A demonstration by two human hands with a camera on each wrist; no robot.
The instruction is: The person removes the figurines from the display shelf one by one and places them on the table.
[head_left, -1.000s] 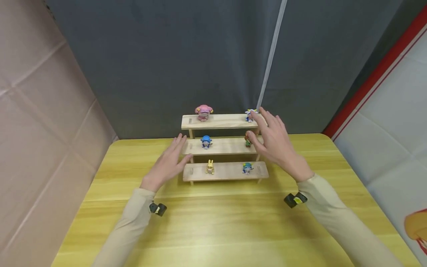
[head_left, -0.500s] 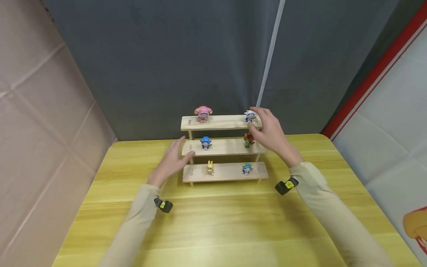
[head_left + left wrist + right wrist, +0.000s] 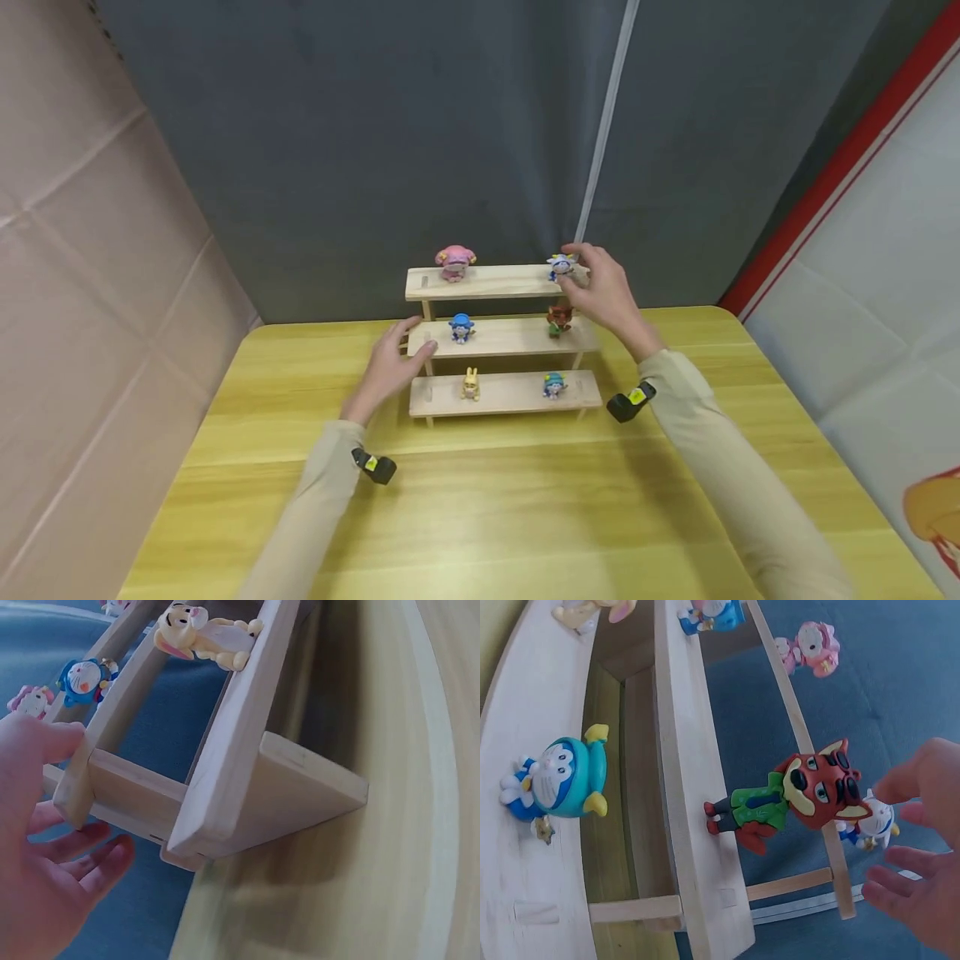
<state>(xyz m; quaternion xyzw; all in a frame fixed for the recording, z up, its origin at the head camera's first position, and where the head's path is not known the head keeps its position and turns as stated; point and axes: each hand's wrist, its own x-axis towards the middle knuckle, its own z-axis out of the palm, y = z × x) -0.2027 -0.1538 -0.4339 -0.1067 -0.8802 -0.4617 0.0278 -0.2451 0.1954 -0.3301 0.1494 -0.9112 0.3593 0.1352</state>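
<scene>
Your right grip (image 3: 603, 287) is parted around the white figure (image 3: 558, 268) near the right end of the top shelf (image 3: 502, 283); can't tell if it's touching. Your left grip (image 3: 386, 362) is loosely spread around the left end of the middle shelf (image 3: 506, 336), contact unclear too. I'd pinch the white figure by the body, not those tiny yellow bits up top, and watch your knuckles: the fox figure (image 3: 817, 784) stands one shelf down with pointy ears. Go easy on the left, a bump could probably topple stuff.

Figures look like smooth hard plastic, big round heads on stubby bodies, so likely top-heavy. Shelves are flat, pale bare wood planks with softened corners. Desk (image 3: 480, 517) is yellowish, streaky wood grain with a slight sheen.
</scene>
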